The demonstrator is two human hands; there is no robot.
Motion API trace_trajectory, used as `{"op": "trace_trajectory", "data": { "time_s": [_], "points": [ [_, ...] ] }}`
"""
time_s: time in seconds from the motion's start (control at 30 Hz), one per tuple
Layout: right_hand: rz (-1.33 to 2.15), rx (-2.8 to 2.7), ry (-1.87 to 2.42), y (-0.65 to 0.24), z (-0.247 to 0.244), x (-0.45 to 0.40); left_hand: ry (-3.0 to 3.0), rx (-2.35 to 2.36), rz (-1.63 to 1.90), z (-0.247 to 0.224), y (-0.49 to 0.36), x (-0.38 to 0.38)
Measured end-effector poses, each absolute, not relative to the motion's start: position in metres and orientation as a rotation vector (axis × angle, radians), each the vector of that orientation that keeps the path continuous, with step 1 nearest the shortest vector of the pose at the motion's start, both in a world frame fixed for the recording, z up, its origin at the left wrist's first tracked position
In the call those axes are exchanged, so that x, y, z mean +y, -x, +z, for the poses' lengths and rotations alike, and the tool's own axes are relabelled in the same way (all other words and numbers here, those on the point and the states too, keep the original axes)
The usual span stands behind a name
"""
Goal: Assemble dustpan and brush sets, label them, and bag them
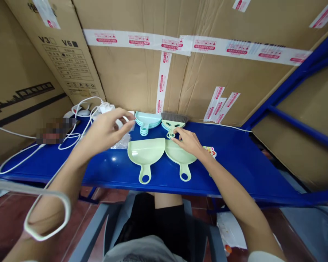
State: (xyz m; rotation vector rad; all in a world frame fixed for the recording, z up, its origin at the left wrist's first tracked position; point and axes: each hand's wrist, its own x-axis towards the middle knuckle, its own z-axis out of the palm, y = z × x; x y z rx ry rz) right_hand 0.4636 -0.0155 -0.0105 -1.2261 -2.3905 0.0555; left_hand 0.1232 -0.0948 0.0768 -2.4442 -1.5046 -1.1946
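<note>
My right hand (188,140) pinches the handle end of a light green hand brush (175,123) with grey bristles. That brush lies over a light blue one, only partly visible. My left hand (112,127) is raised at the left, its fingers curved with a gap between them and the thumb, and nothing shows in it. Just right of its fingertips sits a stack of light blue dustpans (148,120). In front lie two light green dustpans, a left one (146,151) and a right one (177,154), handles toward me. My right wrist partly covers the right one.
All this rests on a blue table (243,160). White cables (76,136) tangle at the left, near a clear plastic bag (123,142). A colourful card (211,151) peeks out beside my right forearm. Tall cardboard (131,76) stands behind, and a blue metal frame (289,80) rises at the right.
</note>
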Motion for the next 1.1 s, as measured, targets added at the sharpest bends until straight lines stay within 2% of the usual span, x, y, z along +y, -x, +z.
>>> {"op": "trace_trajectory", "data": {
  "time_s": [0.07,0.17,0.33,0.6,0.77,0.83,1.0,1.1],
  "points": [
    [0.04,-2.389,1.233,-0.463,-0.01,-0.017,2.477,-1.781,-0.651,0.073,-0.13,-0.06],
    [0.025,-2.4,1.23,-0.463,-0.008,-0.02,2.224,-2.052,0.008,0.051,-0.142,-0.013],
    [0.015,-2.433,1.243,-0.464,-0.006,-0.023,2.169,-2.157,0.157,0.018,-0.132,0.015],
    [-0.146,-2.53,1.263,-0.451,-0.005,-0.026,2.17,-2.269,0.17,0.0,-0.094,0.02],
    [-0.147,-2.493,1.214,-0.454,-0.002,-0.025,2.174,-2.248,0.054,-0.009,-0.089,0.023],
    [-0.15,-2.418,1.217,-0.458,0.002,-0.025,2.179,-2.163,-0.125,-0.008,-0.094,0.019],
    [-0.111,-2.226,1.508,-0.469,0.013,-0.023,2.338,-1.719,-0.872,0.004,-0.126,-0.002],
    [0.01,-2.357,1.588,-0.475,0.012,-0.018,2.805,-1.282,-0.954,0.004,-0.145,-0.016]
  ]
}}
